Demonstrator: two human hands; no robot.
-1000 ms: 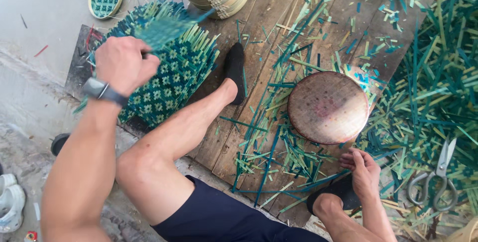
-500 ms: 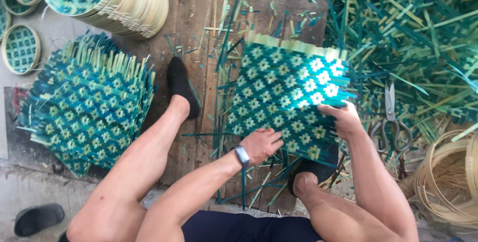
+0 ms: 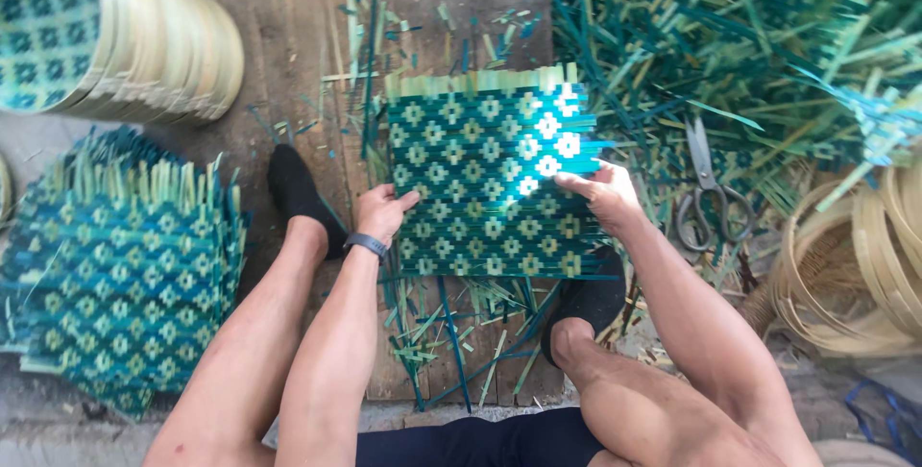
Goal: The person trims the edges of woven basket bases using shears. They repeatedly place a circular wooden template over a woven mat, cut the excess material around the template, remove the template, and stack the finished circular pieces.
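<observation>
A square woven bamboo mat (image 3: 480, 174), green and pale with a diamond pattern, lies flat in front of me on the wooden boards. My left hand (image 3: 382, 210) grips its left edge, thumb on top; a dark band sits on that wrist. My right hand (image 3: 603, 193) holds the mat's right edge with the fingers spread over the weave. The round mould seen earlier is hidden beneath the mat. My bare legs and dark socked feet frame the mat from below.
A stack of similar woven mats (image 3: 115, 265) lies at the left. Stacked round trays (image 3: 125, 35) stand at the top left. Scissors (image 3: 709, 193) rest right of the mat amid loose green bamboo strips (image 3: 730, 35). Coiled bamboo hoops (image 3: 855, 265) sit at the far right.
One second ago my left hand was at the mat stack and the round mould lay bare. Now a mat lies over it, held by both hands at its edges.
</observation>
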